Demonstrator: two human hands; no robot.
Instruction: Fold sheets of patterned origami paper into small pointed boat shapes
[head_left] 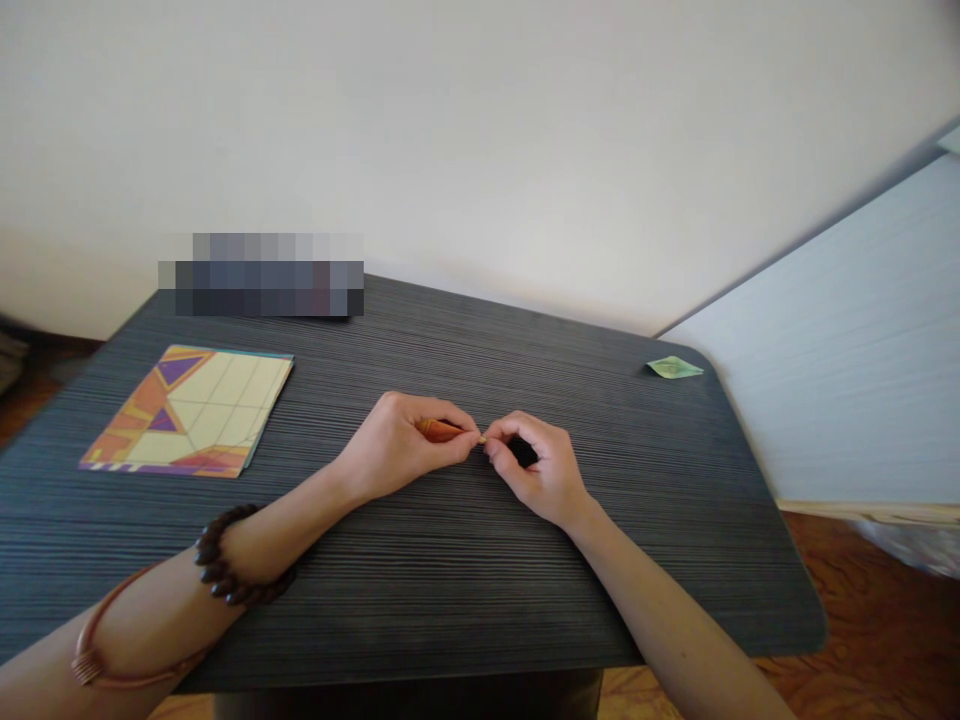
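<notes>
My left hand (401, 445) and my right hand (536, 470) meet near the middle of a dark striped table (465, 570). Between them is a small folded orange paper piece (442, 430). The left hand's fingers are curled round its body, most of which is hidden in the palm. The right hand's thumb and forefinger pinch its pointed tip. Both hands rest low on the tabletop. My left forearm wears a dark bead bracelet (232, 560) and a copper bangle (112, 640).
A stack of patterned paper sheets (191, 410) lies at the table's left. A small green folded paper (675, 368) sits near the far right corner. A pale panel (847, 370) stands to the right, over a wooden floor (885, 620).
</notes>
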